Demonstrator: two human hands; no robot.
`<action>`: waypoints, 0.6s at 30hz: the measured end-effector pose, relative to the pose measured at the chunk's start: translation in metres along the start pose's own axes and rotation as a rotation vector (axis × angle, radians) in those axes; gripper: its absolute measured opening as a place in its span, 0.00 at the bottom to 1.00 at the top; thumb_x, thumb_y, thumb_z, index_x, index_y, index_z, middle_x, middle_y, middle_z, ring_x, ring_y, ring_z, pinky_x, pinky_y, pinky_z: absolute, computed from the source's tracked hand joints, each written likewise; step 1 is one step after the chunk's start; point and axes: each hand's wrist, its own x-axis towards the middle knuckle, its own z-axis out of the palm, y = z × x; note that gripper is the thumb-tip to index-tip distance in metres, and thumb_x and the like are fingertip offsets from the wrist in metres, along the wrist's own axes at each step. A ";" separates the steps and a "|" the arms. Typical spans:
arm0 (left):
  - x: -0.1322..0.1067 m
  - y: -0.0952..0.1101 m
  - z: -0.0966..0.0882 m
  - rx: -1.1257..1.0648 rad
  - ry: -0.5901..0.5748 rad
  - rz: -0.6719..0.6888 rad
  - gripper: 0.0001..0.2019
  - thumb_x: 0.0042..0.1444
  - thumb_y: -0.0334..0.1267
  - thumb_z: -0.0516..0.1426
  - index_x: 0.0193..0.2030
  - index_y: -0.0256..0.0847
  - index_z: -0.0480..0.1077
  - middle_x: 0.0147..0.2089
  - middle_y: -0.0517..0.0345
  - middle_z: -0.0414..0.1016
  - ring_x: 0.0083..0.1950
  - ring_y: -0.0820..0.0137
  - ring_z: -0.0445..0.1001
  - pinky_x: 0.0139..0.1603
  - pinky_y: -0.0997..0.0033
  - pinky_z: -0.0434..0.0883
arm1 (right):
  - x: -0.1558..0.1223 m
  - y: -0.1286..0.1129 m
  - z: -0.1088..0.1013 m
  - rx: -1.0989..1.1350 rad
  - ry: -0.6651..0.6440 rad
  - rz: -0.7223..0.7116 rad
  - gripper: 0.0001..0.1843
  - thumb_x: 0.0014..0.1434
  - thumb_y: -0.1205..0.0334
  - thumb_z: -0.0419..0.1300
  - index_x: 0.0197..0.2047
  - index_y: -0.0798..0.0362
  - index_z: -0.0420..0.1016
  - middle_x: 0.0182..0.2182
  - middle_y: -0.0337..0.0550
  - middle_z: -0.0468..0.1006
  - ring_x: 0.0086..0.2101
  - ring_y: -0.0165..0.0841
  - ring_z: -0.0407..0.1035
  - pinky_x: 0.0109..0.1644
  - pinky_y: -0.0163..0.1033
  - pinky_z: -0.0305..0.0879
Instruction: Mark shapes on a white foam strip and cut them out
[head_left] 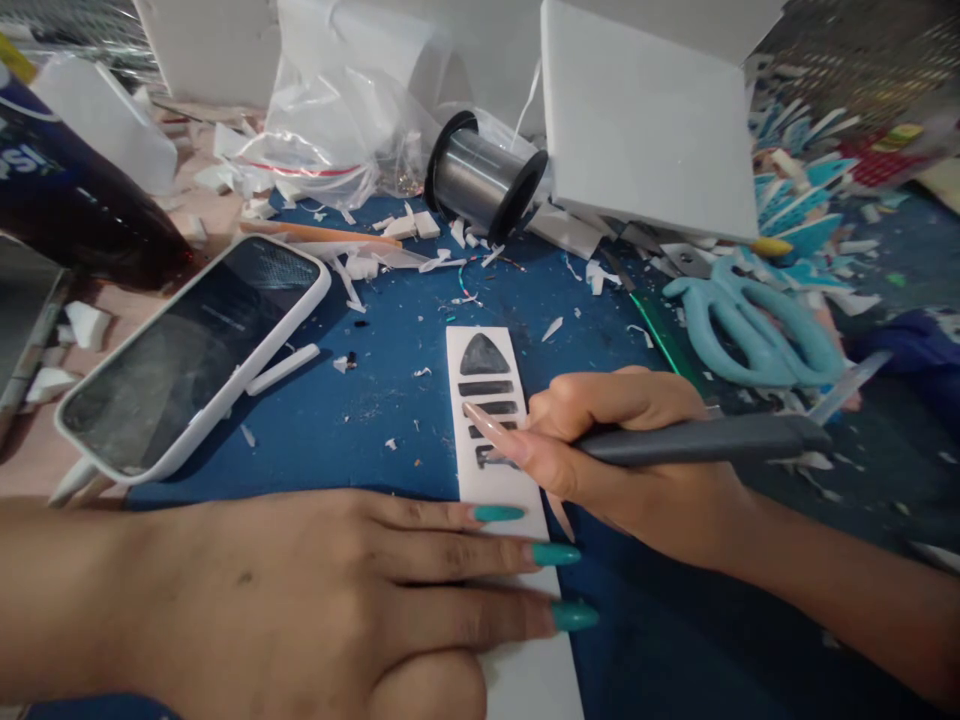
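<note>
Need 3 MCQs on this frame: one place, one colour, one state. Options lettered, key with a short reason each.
1. Where does the phone lie relative to the white strip?
A. To its left
B. To its right
C. On top of it

2. What colour are the scissors?
A. Red
B. Light blue
C. Black

3. What is the left hand doing?
A. Lifted off the mat
B. Holding the wire spool
C. Pressing flat on the strip

Key:
1 A, the phone sits at the blue mat's left edge.
2 B, their handles are pale blue.
3 C, its fingers lie across the strip while the right hand grips the grey craft knife.
</note>
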 end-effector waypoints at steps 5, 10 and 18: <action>-0.001 -0.003 0.002 0.006 0.016 0.013 0.18 0.75 0.40 0.48 0.45 0.41 0.79 0.73 0.57 0.69 0.77 0.67 0.64 0.81 0.67 0.55 | -0.001 -0.004 0.000 -0.022 -0.024 0.041 0.23 0.65 0.69 0.62 0.21 0.51 0.57 0.15 0.29 0.63 0.16 0.21 0.57 0.19 0.28 0.54; -0.003 -0.001 0.005 0.038 0.073 0.007 0.21 0.76 0.38 0.44 0.49 0.38 0.79 0.74 0.55 0.69 0.78 0.65 0.62 0.83 0.64 0.52 | 0.000 -0.008 -0.001 -0.067 -0.034 0.051 0.24 0.64 0.68 0.61 0.20 0.51 0.55 0.14 0.29 0.61 0.16 0.21 0.56 0.20 0.29 0.53; -0.002 0.000 0.004 0.094 0.094 0.024 0.19 0.76 0.39 0.46 0.48 0.40 0.79 0.72 0.58 0.72 0.75 0.67 0.68 0.81 0.68 0.56 | 0.000 -0.008 0.000 -0.078 -0.054 0.040 0.24 0.64 0.70 0.61 0.21 0.51 0.53 0.15 0.29 0.61 0.17 0.21 0.54 0.19 0.30 0.51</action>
